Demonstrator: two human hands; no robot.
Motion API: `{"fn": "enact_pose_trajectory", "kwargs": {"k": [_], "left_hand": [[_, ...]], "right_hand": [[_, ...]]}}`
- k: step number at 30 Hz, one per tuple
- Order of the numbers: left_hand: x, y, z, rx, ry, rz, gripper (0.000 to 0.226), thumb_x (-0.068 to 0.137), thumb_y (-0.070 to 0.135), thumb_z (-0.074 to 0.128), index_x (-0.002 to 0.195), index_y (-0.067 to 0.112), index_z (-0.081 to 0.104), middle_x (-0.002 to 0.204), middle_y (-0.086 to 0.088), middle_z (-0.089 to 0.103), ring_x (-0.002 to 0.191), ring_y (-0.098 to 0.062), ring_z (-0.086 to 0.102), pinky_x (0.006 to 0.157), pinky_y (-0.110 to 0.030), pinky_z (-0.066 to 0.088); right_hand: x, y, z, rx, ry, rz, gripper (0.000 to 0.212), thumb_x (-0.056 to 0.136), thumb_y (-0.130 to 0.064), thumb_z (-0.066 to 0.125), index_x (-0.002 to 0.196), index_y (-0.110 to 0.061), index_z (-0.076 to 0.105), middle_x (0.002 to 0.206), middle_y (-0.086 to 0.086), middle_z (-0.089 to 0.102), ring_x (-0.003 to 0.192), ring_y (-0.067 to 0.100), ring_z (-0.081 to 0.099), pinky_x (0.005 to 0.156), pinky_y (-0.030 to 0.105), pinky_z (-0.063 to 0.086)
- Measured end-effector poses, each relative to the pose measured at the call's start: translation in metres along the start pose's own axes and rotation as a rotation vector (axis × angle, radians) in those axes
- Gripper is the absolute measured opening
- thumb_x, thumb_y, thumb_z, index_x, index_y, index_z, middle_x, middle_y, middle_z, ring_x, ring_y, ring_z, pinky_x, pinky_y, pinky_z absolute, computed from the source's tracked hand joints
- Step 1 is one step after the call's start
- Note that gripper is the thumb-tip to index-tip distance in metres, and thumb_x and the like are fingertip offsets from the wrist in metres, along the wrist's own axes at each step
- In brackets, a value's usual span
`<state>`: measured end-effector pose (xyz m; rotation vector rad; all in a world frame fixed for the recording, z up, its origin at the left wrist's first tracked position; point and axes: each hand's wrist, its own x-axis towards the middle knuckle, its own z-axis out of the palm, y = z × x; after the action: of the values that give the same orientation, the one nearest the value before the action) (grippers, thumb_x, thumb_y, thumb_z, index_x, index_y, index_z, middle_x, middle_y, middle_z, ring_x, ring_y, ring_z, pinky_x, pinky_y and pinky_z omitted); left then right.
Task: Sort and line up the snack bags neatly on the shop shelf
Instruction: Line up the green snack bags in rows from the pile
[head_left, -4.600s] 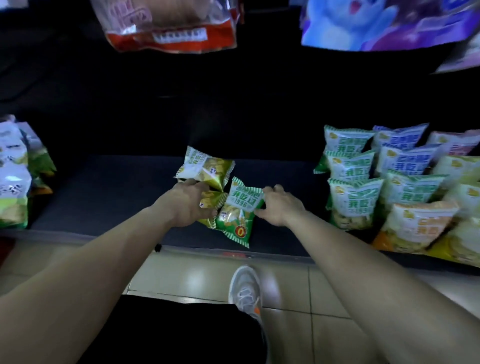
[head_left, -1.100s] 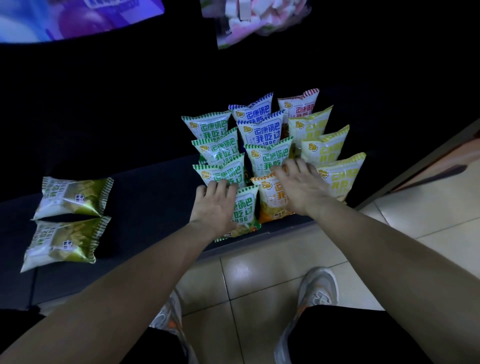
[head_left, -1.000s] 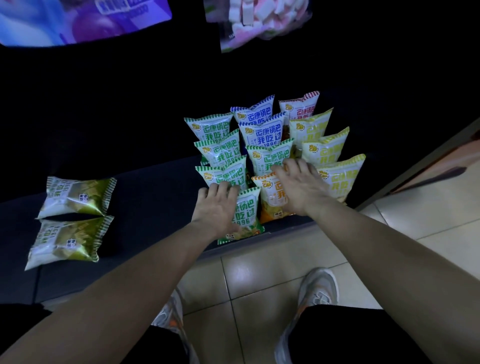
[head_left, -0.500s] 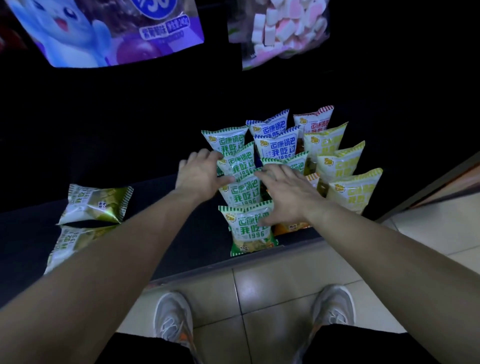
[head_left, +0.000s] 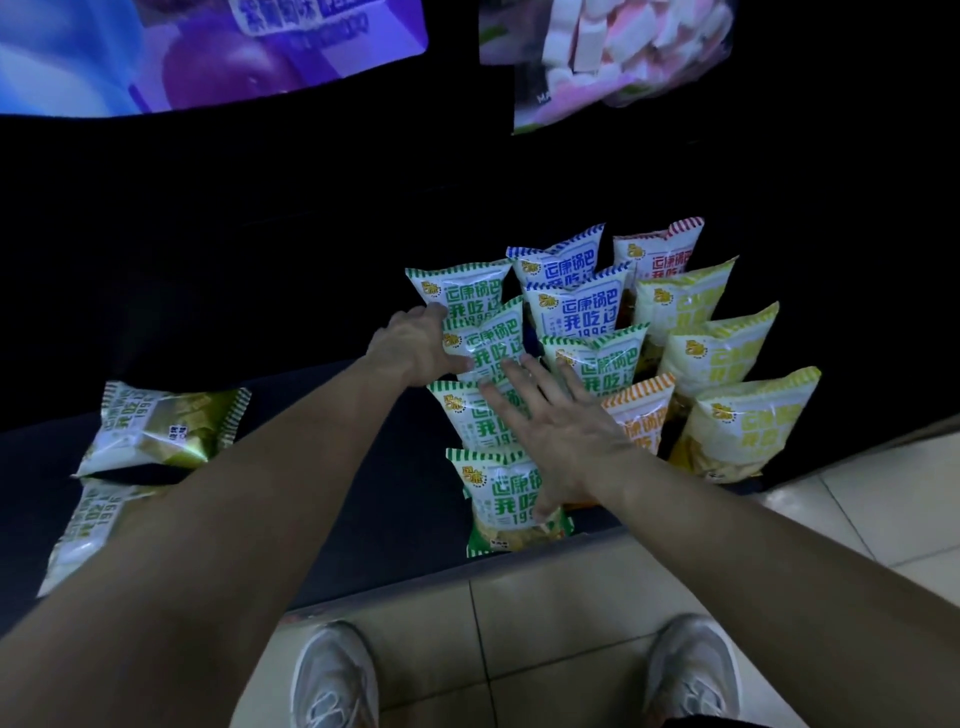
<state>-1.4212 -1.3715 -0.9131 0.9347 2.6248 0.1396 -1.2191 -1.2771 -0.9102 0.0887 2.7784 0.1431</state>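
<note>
Arms outstretched; left hand (head_left: 415, 345) curled, gripping; right hand (head_left: 566, 431) flat, fingers (head_left: 530, 385) spread.

left hand (head_left: 415, 345) fingertips behind green bag (head_left: 491, 340)

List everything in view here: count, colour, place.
green-trimmed snack bags: five, white and green, left column plus one mid-block
blue-trimmed snack bags: two, white and blue, back of middle column
red-trimmed snack bag: one, back right
orange-trimmed snack bag: one, front of middle column
yellow snack bags: three, right column
olive-gold snack bags: two, flat at shelf's left
shelf: one, dark
marshmallow bag: one, pink and white, above
purple bag: one, top left
floor tiles: beige, below
shoes: two, grey, bottom
left hand: grips second green-trimmed bag's edge
right hand: flat on green-trimmed bags
</note>
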Motion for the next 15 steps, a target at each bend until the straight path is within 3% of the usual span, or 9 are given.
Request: {"fn": "enact_pose_trajectory", "kwargs": {"k": [6, 11, 15], "left_hand": [[0.003, 0.006, -0.002, -0.133, -0.026, -0.028, 0.091, 0.079, 0.059, 0.072, 0.151, 0.021, 0.032, 0.151, -0.012, 0.029, 0.132, -0.032, 0.042, 0.102, -0.041, 0.044], [0.0, 0.008, -0.006, -0.288, -0.023, -0.002, 0.073, 0.077, 0.049, 0.079, 0.138, 0.024, 0.048, 0.148, -0.01, 0.039, 0.129, -0.026, 0.045, 0.095, -0.03, 0.042], [-0.002, 0.011, -0.004, -0.414, -0.011, 0.061, 0.047, 0.077, 0.036, 0.082, 0.114, 0.025, 0.055, 0.135, -0.007, 0.054, 0.107, -0.018, 0.057, 0.082, -0.026, 0.046]], "right_hand": [[0.0, 0.0, 0.0, 0.021, 0.032, 0.025, 0.156, 0.048, -0.074, 0.083, 0.154, -0.024, -0.02, 0.161, 0.015, 0.002, 0.15, 0.04, -0.01, 0.12, 0.058, -0.006], [-0.003, -0.001, -0.002, 0.012, 0.043, 0.034, 0.153, 0.048, -0.076, 0.082, 0.156, -0.022, -0.011, 0.159, 0.016, 0.006, 0.149, 0.041, -0.001, 0.12, 0.059, -0.002], [-0.001, -0.001, -0.002, -0.002, 0.019, 0.043, 0.156, 0.047, -0.075, 0.083, 0.155, -0.019, -0.015, 0.161, 0.017, -0.002, 0.148, 0.04, -0.001, 0.121, 0.057, -0.003]]}}
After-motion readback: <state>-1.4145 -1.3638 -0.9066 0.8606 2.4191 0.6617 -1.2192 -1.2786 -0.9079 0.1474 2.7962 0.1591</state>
